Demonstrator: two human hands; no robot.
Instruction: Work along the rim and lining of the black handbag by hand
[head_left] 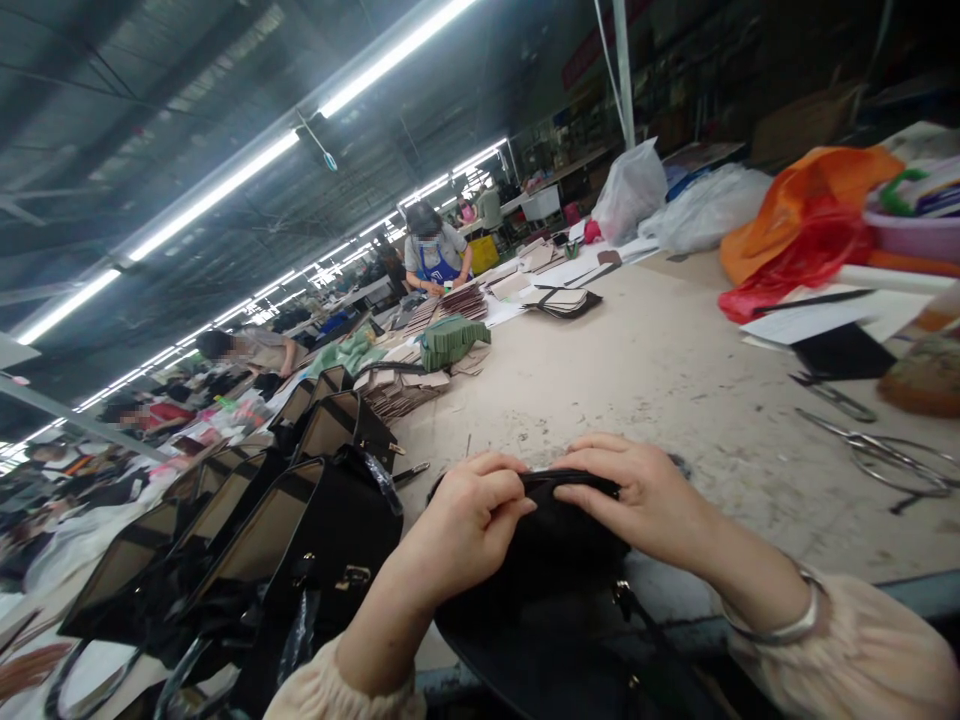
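A black handbag (540, 600) rests at the table's near edge, directly before me, its lower part partly beyond the edge. My left hand (480, 510) pinches the bag's upper rim from the left, thumb and fingers closed on it. On the right of the same rim, my right hand (637, 490) grips the edge between thumb and fingers. The two hands are a short gap apart, with a strip of dark rim showing between them. A strap with metal fittings hangs on the bag's right side. The inside of the bag is hidden.
Several open black handbags (330, 540) with tan linings crowd the left. Scissors (877, 445) lie on the right, near a black piece (844, 352) and an orange bag (810, 200). Green stacked pieces (454, 342) sit farther back. A co-worker (435, 250) in a blue apron works beyond.
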